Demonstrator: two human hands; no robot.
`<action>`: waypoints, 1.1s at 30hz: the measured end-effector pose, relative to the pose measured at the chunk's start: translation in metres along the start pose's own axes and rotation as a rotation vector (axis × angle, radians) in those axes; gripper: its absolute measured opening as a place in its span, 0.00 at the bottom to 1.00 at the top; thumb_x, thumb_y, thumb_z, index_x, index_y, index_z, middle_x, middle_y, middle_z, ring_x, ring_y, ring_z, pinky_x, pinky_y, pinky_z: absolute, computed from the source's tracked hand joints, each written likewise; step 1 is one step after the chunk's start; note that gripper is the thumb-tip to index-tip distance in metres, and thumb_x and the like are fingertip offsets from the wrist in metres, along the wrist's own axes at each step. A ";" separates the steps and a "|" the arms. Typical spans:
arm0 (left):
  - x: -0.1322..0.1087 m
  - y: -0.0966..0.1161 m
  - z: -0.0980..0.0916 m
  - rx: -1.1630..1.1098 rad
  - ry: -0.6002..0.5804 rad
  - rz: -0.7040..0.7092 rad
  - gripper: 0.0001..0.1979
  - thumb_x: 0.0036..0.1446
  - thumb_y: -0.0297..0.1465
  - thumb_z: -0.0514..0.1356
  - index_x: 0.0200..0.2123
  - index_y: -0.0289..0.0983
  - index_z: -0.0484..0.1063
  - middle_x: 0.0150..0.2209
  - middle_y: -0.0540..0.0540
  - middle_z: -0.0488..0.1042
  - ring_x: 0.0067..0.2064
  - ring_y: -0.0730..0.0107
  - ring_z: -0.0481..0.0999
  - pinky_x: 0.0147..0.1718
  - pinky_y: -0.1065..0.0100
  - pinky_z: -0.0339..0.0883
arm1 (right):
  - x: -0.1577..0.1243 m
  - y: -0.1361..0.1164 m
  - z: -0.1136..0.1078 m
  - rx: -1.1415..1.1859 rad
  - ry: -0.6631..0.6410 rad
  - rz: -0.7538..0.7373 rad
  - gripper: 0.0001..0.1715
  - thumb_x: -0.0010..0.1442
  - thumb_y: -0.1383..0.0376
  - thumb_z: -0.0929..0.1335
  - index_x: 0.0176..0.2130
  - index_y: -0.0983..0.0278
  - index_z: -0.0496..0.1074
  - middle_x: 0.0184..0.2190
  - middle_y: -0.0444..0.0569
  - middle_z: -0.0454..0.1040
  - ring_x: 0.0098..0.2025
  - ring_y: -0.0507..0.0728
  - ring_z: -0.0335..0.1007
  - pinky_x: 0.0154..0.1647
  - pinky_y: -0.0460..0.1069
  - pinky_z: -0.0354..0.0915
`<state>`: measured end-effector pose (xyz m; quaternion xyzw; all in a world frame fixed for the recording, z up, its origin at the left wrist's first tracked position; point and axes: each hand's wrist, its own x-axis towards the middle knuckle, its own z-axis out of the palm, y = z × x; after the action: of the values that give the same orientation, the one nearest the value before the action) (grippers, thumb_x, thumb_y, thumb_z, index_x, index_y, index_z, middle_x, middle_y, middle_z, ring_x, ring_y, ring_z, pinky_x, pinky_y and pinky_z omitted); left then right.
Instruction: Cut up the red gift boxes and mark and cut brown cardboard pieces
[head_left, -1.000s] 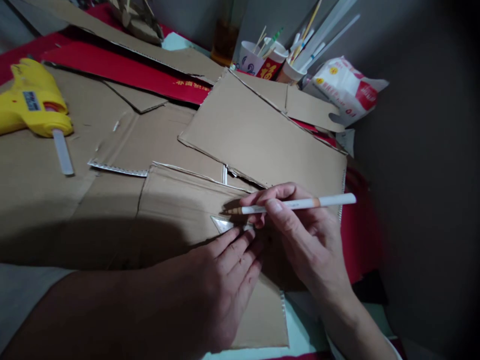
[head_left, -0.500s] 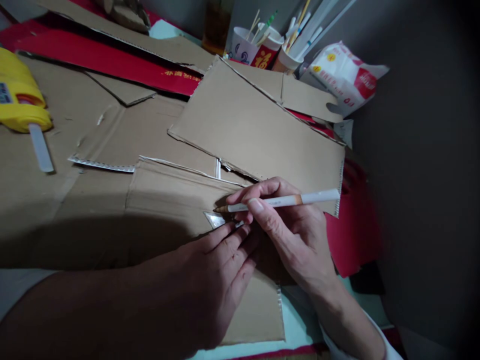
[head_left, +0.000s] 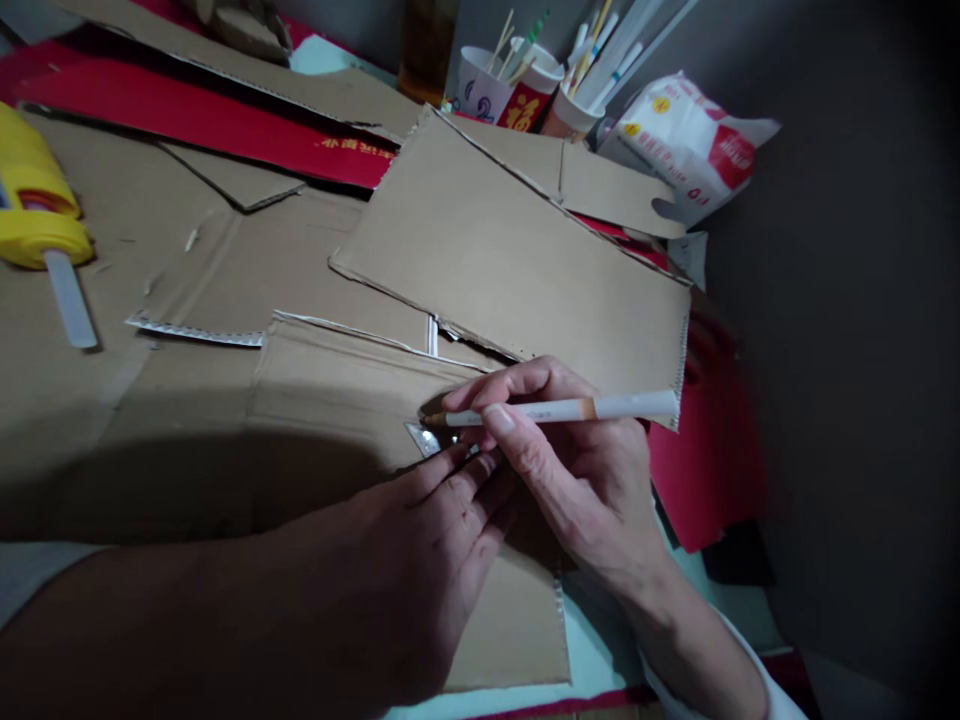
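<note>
A white marker (head_left: pixel 555 409) with a brown band and brown tip is pinched in my right hand (head_left: pixel 577 470). Its tip touches or nearly touches a cardboard piece (head_left: pixel 330 365) beside the pointed end of a shiny metallic strip (head_left: pixel 424 440). My left hand (head_left: pixel 450 540) lies over that strip with its fingers extended, pressing it to the cardboard; most of the strip is hidden underneath. Above both hands rests another cut cardboard panel (head_left: pixel 517 250), overlapping other pieces.
A yellow glue gun (head_left: pixel 41 200) with a glue stick lies at the left. Cups (head_left: pixel 484 85) of sticks and pens and a white tissue pack (head_left: pixel 686 150) stand at the back. Red sheets (head_left: pixel 701 460) lie at the right, with scissors handles partly visible.
The marker and my right hand have shifted slightly left, along the metallic strip's upper edge to its pointed end. My left hand stays in place. The view has moved a little.
</note>
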<state>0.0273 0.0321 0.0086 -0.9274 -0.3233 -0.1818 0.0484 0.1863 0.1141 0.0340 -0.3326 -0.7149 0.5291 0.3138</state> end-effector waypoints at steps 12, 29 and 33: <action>-0.009 0.003 0.001 0.052 -0.005 -0.006 0.21 0.66 0.26 0.46 0.55 0.23 0.69 0.54 0.33 0.74 0.61 0.48 0.69 0.70 0.48 0.36 | -0.016 -0.006 -0.015 -0.380 0.016 -0.074 0.03 0.68 0.65 0.67 0.39 0.61 0.71 0.39 0.48 0.79 0.41 0.57 0.78 0.38 0.50 0.73; -0.019 -0.003 0.014 -0.055 -0.045 -0.020 0.28 0.63 0.31 0.52 0.65 0.28 0.59 0.69 0.34 0.58 0.72 0.52 0.48 0.72 0.57 0.33 | -0.051 0.008 -0.049 -0.485 0.241 -0.032 0.05 0.68 0.65 0.67 0.37 0.62 0.71 0.36 0.48 0.79 0.37 0.54 0.77 0.33 0.47 0.69; -0.019 -0.002 0.015 -0.072 -0.009 -0.047 0.28 0.64 0.29 0.49 0.66 0.29 0.58 0.69 0.36 0.58 0.72 0.54 0.48 0.71 0.59 0.34 | -0.056 0.010 -0.052 -0.464 0.272 -0.007 0.06 0.69 0.64 0.66 0.37 0.62 0.70 0.36 0.48 0.79 0.35 0.53 0.75 0.31 0.46 0.68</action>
<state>0.0173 0.0255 -0.0128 -0.9216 -0.3384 -0.1900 0.0092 0.2615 0.0995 0.0316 -0.4612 -0.7694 0.3007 0.3240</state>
